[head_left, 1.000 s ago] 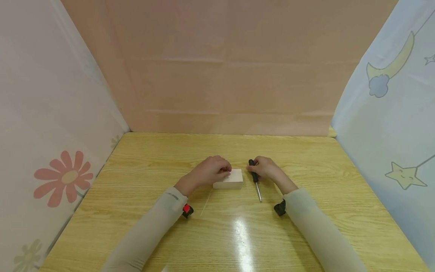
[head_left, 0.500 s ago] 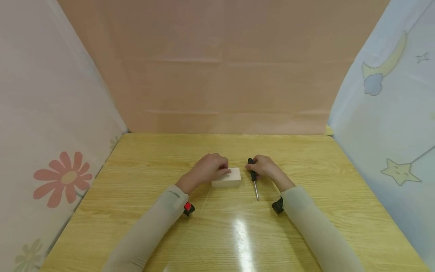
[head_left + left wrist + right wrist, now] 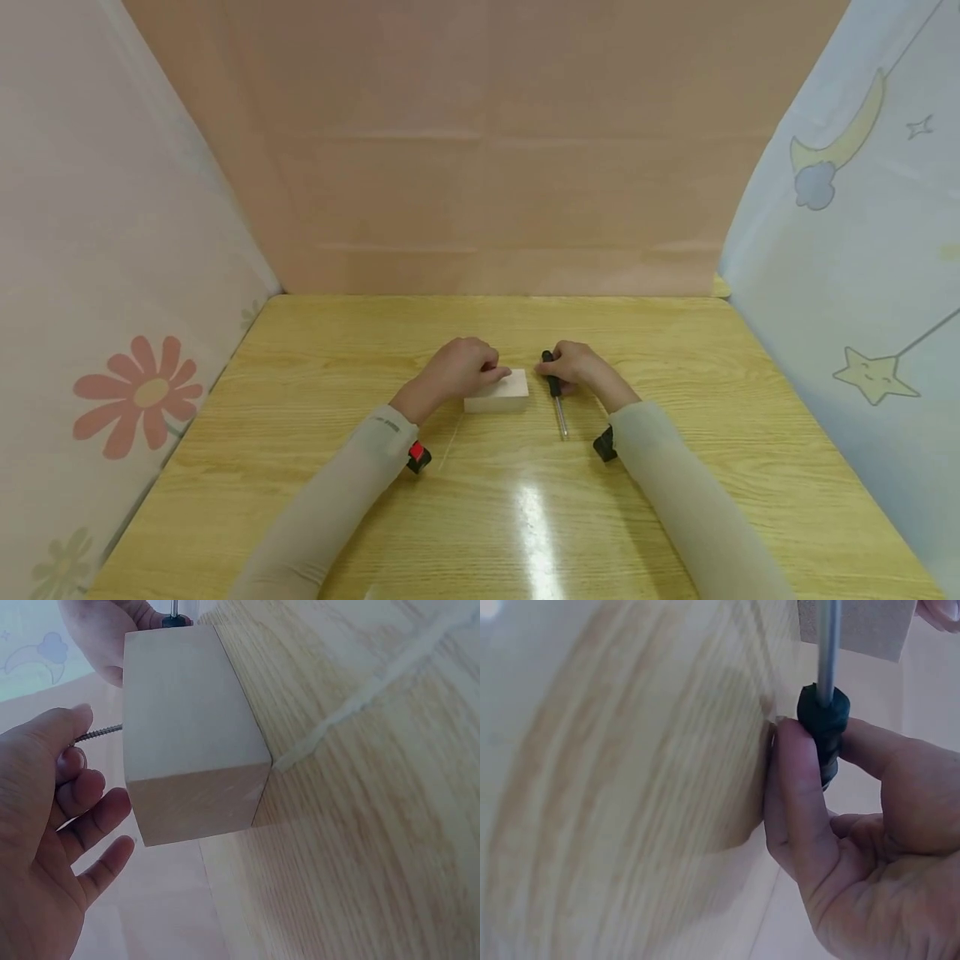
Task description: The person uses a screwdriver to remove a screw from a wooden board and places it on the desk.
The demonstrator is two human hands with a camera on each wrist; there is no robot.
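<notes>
A pale wooden block (image 3: 497, 404) lies on the table. Between thumb and forefinger, my left hand (image 3: 459, 367) pinches a screw (image 3: 99, 733), whose threaded end meets the block's top face in the left wrist view; the other fingers curl loosely beside the block. To the right of the block, my right hand (image 3: 581, 365) holds a screwdriver (image 3: 554, 385) by its dark handle (image 3: 823, 716), low over the table. Its metal shaft (image 3: 829, 645) points back toward the person, and its tip is apart from the block.
The wood-grain table (image 3: 337, 350) reaches back to a brownish-pink sheet (image 3: 487, 167). Printed cloths stand on the left (image 3: 90, 250) and right (image 3: 862, 275). A pale line (image 3: 360, 697) runs along the tabletop near the block. Black wrist-worn cameras hang under both sleeves.
The head view has shifted slightly. My left thumb reaches a little farther over the block's top. The block and the screwdriver keep nearly the same places.
</notes>
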